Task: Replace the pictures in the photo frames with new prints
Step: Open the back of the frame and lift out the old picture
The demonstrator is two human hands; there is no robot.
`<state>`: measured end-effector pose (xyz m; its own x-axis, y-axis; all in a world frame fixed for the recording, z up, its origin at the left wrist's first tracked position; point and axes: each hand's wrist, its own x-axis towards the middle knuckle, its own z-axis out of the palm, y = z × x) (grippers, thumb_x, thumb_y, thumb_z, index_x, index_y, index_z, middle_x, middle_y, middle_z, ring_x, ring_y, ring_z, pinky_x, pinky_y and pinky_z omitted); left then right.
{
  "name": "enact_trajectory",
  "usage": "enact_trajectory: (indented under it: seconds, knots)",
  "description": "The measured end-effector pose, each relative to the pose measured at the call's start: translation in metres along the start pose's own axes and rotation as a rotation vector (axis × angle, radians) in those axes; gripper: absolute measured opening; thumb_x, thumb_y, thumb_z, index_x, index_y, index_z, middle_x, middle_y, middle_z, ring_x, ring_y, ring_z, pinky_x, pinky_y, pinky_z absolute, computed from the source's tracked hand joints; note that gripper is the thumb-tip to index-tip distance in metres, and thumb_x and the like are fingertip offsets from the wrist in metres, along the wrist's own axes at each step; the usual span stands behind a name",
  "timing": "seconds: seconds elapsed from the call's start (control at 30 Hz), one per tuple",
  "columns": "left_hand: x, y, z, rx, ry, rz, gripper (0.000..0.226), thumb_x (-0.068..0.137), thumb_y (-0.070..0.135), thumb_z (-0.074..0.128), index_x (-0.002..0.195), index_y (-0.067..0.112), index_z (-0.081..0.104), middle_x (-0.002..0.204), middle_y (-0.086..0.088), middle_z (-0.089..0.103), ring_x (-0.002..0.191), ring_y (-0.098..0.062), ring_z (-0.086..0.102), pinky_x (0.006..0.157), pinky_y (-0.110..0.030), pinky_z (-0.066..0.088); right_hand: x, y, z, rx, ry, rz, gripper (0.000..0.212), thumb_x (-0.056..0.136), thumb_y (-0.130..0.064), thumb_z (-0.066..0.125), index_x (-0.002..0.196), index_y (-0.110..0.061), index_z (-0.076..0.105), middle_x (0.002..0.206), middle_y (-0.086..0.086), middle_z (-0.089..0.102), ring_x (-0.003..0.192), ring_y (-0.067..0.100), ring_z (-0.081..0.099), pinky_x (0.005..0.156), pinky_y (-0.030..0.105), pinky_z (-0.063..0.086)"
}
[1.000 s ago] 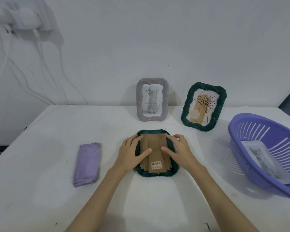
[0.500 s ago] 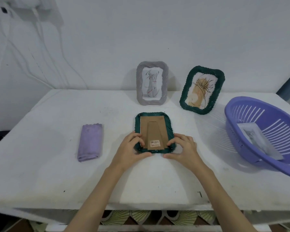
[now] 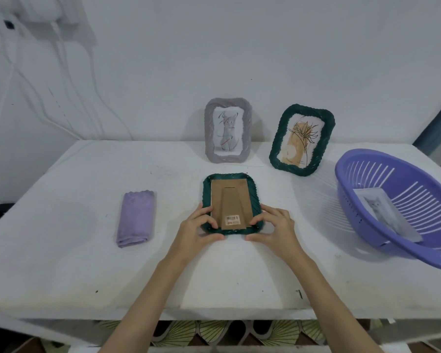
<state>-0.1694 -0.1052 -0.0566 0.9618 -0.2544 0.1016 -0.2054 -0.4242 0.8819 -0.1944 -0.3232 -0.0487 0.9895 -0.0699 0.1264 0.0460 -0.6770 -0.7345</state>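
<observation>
A white table (image 3: pixel 61 263) sits by a white wall; the purple basket (image 3: pixel 367 235) holds one cat print (image 3: pixel 382 215); the left hand (image 3: pixel 196 229) and right hand (image 3: pixel 278 228) pinch the face-down green frame (image 3: pixel 255 197) by its near corners.

- A dark green frame (image 3: pixel 231 203) lay face down on the white table (image 3: pixel 61 263), its brown cardboard back and folded stand facing up, a barcode sticker at the near edge.
- A grey frame (image 3: pixel 228 130) stood upright behind the face-down frame, against the wall, holding a sketch of a cat.
- A second dark green frame (image 3: pixel 301 140) stood tilted to the right of the grey one, behind and right of the face-down frame, holding a line drawing of a plant on tan shapes.
- A print (image 3: pixel 385 217) of a grey cat lay inside the purple basket (image 3: pixel 367 225), well to the right of the face-down frame.
</observation>
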Motion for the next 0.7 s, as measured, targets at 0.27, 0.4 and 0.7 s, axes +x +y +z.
enact_trajectory:
  seconds: [0.27, 0.4, 0.7]
  knots:
    - [-0.002, 0.002, -0.001, 0.019, 0.000, 0.015, 0.025, 0.065, 0.021, 0.081, 0.068, 0.030, 0.058, 0.131, 0.004, 0.050, 0.135, -0.013, 0.033, 0.113, -0.033, 0.027, -0.002, -0.004, -0.004, -0.063, -0.060, -0.010, 0.033, 0.058, -0.037, 0.084, 0.086, -0.030, 0.068, 0.136, -0.004, 0.046, 0.126, 0.015, 0.027, 0.088, 0.021, 0.011]
    - [0.003, 0.016, 0.001, -0.009, 0.115, -0.055, 0.008, 0.081, 0.031, 0.066, 0.079, 0.030, 0.059, 0.143, 0.002, 0.037, 0.141, -0.010, 0.017, 0.114, -0.028, 0.015, 0.003, -0.012, -0.007, -0.102, -0.001, -0.006, 0.039, 0.063, -0.062, 0.070, 0.096, -0.041, 0.064, 0.140, -0.007, 0.037, 0.132, 0.016, 0.017, 0.101, 0.033, 0.012]
    - [0.010, 0.020, 0.012, 0.152, 0.124, -0.094, 0.022, 0.063, 0.035, 0.082, 0.072, 0.036, 0.062, 0.148, 0.003, 0.032, 0.143, -0.015, 0.002, 0.113, -0.031, 0.006, 0.012, -0.011, 0.010, -0.049, 0.020, 0.032, 0.018, 0.078, -0.034, 0.070, 0.096, -0.032, 0.070, 0.147, -0.008, 0.032, 0.135, 0.019, 0.013, 0.106, 0.037, 0.010]
